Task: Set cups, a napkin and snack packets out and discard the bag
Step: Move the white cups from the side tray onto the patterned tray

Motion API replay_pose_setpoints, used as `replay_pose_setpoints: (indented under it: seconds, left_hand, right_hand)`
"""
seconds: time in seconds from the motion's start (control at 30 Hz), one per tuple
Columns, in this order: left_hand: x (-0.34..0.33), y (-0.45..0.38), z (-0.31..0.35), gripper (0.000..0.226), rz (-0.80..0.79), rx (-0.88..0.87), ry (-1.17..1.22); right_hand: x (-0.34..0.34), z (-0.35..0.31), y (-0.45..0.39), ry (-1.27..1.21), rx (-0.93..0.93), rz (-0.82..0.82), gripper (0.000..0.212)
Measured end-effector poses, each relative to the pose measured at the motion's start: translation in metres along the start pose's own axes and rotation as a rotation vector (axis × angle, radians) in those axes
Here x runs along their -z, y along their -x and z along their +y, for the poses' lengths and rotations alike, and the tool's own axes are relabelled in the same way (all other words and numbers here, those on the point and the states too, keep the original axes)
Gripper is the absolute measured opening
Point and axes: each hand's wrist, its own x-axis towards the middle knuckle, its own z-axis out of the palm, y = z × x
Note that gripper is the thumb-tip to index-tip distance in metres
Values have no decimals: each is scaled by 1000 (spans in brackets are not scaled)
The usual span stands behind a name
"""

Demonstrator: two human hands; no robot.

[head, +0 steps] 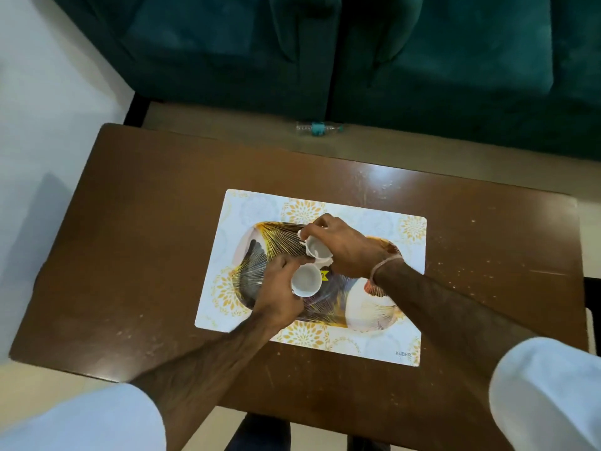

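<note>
Two small white cups are over a patterned tray [367, 307] with gold lines, which rests on a white and gold placemat [383, 222]. My left hand [276, 288] holds the nearer cup [305, 281] upright above the tray's middle. My right hand [344, 252] grips the farther cup [317, 247], which is tilted toward me, just behind the first. The two cups are almost touching. No napkin, snack packet or bag is in view.
The placemat lies on a brown wooden table [146, 239]. A green sofa [422, 60] stands beyond the far edge, and a clear plastic bottle [318, 128] lies on the floor between them. Pale floor shows at the left.
</note>
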Motion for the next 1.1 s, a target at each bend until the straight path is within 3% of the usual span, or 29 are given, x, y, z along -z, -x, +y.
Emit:
replay_pose_setpoints:
  seconds: [0.2, 0.37, 0.77, 0.93, 1.03, 1.1]
  left_hand:
    - [-2, 5, -10, 72, 25, -39, 30]
    - [-3, 10, -11, 79, 57, 37, 147]
    - [1, 23, -23, 77, 52, 122, 183]
    - [9, 24, -19, 81, 54, 68, 150]
    - [26, 17, -14, 75, 53, 30, 107]
    - [37, 8, -9, 68, 50, 12, 80]
  right_hand:
    - [2, -9, -18, 124, 59, -107, 66]
    - [3, -16, -25, 284, 140, -167, 70]
    - [-5, -26, -25, 340, 212, -164, 65]
    - [-5, -23, -19, 291, 208, -172, 93]
    - [-3, -15, -12, 237, 153, -170, 117]
    - [-1, -10, -6, 172, 91, -135, 121]
